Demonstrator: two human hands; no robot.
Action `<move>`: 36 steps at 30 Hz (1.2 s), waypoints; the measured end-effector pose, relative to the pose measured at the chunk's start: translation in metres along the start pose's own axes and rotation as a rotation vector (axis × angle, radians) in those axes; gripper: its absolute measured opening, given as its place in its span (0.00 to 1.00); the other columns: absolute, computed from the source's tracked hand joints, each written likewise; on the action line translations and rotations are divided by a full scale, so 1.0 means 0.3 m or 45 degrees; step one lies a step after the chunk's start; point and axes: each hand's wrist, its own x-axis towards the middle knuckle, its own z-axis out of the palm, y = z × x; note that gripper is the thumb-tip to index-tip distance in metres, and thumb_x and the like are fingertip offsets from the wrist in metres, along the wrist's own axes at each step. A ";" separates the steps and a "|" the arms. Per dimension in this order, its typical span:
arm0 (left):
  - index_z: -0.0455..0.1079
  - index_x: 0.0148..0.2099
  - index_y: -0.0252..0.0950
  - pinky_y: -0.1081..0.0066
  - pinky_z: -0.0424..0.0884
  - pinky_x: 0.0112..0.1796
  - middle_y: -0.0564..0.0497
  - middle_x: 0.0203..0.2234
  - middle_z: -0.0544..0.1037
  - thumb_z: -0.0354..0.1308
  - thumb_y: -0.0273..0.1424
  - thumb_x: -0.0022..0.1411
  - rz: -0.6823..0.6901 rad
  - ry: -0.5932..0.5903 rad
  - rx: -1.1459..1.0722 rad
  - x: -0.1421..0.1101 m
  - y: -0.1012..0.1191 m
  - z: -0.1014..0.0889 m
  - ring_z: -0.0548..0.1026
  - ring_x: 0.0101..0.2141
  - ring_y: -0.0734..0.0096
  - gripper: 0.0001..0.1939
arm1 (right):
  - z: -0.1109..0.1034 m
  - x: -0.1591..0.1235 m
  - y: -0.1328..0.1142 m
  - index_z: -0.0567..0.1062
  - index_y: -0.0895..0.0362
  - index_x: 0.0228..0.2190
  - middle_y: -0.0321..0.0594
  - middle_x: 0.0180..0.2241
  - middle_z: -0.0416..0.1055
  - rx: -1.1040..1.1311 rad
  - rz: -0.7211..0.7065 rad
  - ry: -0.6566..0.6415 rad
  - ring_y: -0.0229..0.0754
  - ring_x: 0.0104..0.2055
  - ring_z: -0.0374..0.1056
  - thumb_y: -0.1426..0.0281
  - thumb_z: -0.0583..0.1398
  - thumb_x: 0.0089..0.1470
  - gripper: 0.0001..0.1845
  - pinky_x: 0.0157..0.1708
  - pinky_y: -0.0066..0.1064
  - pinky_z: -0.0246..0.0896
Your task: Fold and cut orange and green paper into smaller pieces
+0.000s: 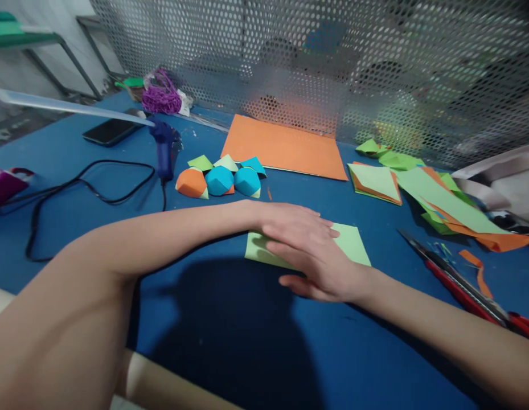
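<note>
A light green sheet of paper [353, 242] lies flat on the blue table, partly covered by both hands. My left hand [285, 219] reaches in from the left and rests over the paper's far edge, its fingers stretched out. Across it from the right comes my right hand [319, 262], its fingers extended and overlapping the left one, the thumb apart near the paper's front edge. Some of the left fingers are hidden beneath the right hand. Behind the hands stands a cluster of folded paper pieces [220, 180] in orange, blue and green.
An orange sheet [285, 145] lies by the perforated metal panel [290, 68]. On the left are a blue glue gun [164, 151] with its cord, a phone [113, 130] and purple string [162, 97]. Stacked paper squares [376, 182], paper scraps [456, 205] and red-handled scissors [456, 285] lie right.
</note>
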 end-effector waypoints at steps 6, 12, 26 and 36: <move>0.66 0.62 0.33 0.69 0.47 0.65 0.48 0.65 0.62 0.47 0.24 0.68 0.335 -0.287 0.097 0.040 -0.006 -0.049 0.56 0.66 0.69 0.22 | -0.011 -0.125 -0.010 0.47 0.60 0.67 0.54 0.64 0.58 0.106 0.094 -0.140 0.47 0.67 0.52 0.56 0.50 0.66 0.36 0.61 0.45 0.59; 0.64 0.63 0.36 0.67 0.46 0.65 0.50 0.65 0.61 0.45 0.23 0.69 0.306 -0.311 0.146 0.035 -0.003 -0.042 0.54 0.66 0.71 0.23 | -0.006 -0.062 -0.072 0.55 0.71 0.64 0.64 0.66 0.50 0.139 0.189 -0.384 0.57 0.69 0.46 0.47 0.50 0.61 0.45 0.63 0.54 0.51; 0.63 0.64 0.37 0.69 0.46 0.65 0.52 0.65 0.61 0.42 0.25 0.71 0.319 -0.307 0.156 0.036 -0.012 -0.041 0.54 0.66 0.73 0.23 | 0.032 0.045 -0.059 0.55 0.72 0.64 0.62 0.68 0.43 0.325 -0.007 -0.407 0.54 0.71 0.37 0.46 0.58 0.55 0.51 0.67 0.48 0.40; 0.64 0.64 0.35 0.67 0.47 0.65 0.51 0.64 0.63 0.43 0.23 0.69 0.361 -0.254 0.168 0.031 -0.023 -0.033 0.55 0.66 0.70 0.24 | 0.065 0.019 -0.111 0.57 0.78 0.61 0.66 0.66 0.49 0.271 -0.253 -0.255 0.53 0.71 0.35 0.47 0.55 0.58 0.49 0.68 0.47 0.37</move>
